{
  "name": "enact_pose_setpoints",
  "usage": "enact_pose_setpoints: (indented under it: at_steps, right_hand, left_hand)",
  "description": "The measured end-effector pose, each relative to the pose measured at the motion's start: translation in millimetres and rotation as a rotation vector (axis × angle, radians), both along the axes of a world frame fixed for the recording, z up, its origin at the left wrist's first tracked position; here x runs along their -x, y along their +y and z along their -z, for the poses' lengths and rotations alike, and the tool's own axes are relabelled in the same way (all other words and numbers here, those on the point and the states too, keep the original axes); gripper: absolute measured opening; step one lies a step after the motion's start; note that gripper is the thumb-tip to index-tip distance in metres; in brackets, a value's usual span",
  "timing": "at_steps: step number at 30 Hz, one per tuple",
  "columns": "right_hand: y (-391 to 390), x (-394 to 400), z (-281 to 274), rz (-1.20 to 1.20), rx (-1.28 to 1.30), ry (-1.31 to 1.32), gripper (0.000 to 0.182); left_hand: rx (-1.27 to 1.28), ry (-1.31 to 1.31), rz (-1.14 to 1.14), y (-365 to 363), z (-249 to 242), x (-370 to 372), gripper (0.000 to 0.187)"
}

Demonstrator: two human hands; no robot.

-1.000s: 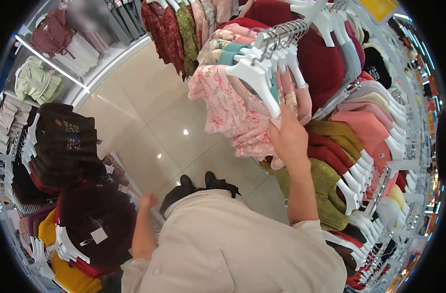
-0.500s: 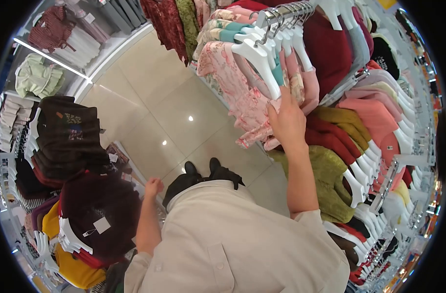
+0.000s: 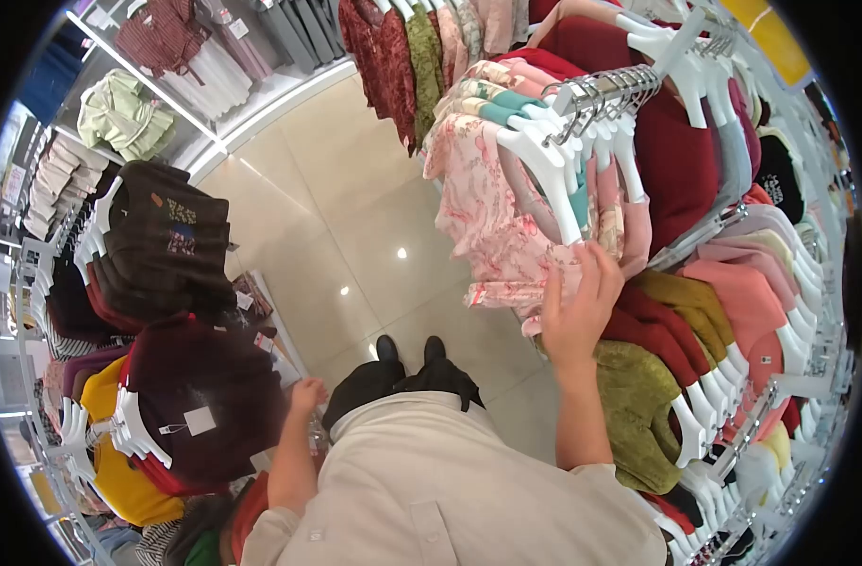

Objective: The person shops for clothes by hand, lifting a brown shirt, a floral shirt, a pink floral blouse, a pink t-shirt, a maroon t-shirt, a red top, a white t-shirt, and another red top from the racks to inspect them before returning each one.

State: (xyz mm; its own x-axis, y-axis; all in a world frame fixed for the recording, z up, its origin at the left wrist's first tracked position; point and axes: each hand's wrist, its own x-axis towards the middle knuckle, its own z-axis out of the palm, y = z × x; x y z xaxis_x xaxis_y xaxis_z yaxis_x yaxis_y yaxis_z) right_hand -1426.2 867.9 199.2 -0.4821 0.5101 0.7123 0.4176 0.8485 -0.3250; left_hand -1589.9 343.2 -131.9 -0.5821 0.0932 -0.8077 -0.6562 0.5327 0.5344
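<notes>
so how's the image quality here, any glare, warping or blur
Head view: strong fisheye warp, black corners, racks bowing along the rim; small lamp glints on the glossy floor tiles; the right hand on the pink floral garment is reasonably sharp; the left hand is softer.

Single head-worn view; we look steeply down own torso, beige shirt point(image 3: 450, 491) filling bottom edge, shoes point(image 3: 410, 349) on tiled floor point(image 3: 355, 236) near centre. Fisheye lens bends scene, black corners ring frame. Camera faces forward along aisle: clothes rack point(image 3: 601, 90) close at upper right, right hand point(image 3: 577, 311) raised near lens at rack's lower edge; left hand point(image 3: 306, 394) low by dark garments rack point(image 3: 167, 283) at left edge. Wall shelving point(image 3: 195, 123) far, top left. No second view shares scene.
</notes>
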Motion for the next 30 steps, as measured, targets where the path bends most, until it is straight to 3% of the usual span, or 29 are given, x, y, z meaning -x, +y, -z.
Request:
enact_pose_setpoints:
  at_steps: [5, 9, 13, 16, 22, 24, 25, 28, 30]
  right_hand:
    - [-49.5, -2.0, 47.6, -0.553, 0.391, -0.154, 0.026]
    - [-90.3, -14.1, 115.2, -0.822, 0.671, -0.803, 0.029]
    - [-127.3, -69.3, 232.7, -0.689, 0.822, -0.984, 0.029]
    - [-140.3, -140.2, 318.0, -0.525, 0.917, -1.123, 0.029]
    - [-176.7, -311.4, 395.0, -0.135, 1.294, -1.053, 0.027]
    - [-182.8, -382.9, 445.9, -0.321, 0.957, -1.149, 0.024]
    - [-193.8, -407.9, 458.8, -0.411, 0.791, -1.185, 0.023]
    - [-226.1, -453.8, 416.2, -0.253, 0.999, -1.186, 0.021]
    - [-247.5, -484.1, 407.4, -0.151, 1.367, -0.897, 0.019]
  left_hand:
    - [0.035, -0.022, 0.081, -0.5, -5.8, -12.7, 0.029]
    - [0.015, -0.012, 0.112, 12.1, -8.0, -14.6, 0.031]
    - [-0.072, -0.013, 0.152, 32.3, -18.2, -24.4, 0.025]
    - [-0.088, 0.033, 0.354, 41.1, -13.7, -38.3, 0.027]
    - [-0.119, 0.136, 0.63, 28.6, 12.6, -106.8, 0.03]
    - [-0.125, 0.106, 0.645, 15.5, 21.8, -143.0, 0.028]
    - [-0.124, 0.091, 0.656, 5.6, 26.5, -158.1, 0.027]
    - [-0.059, -0.08, 0.671, -47.6, 56.5, -217.5, 0.031]
    - [0.023, 0.077, 0.898, -87.4, 67.1, -255.4, 0.03]
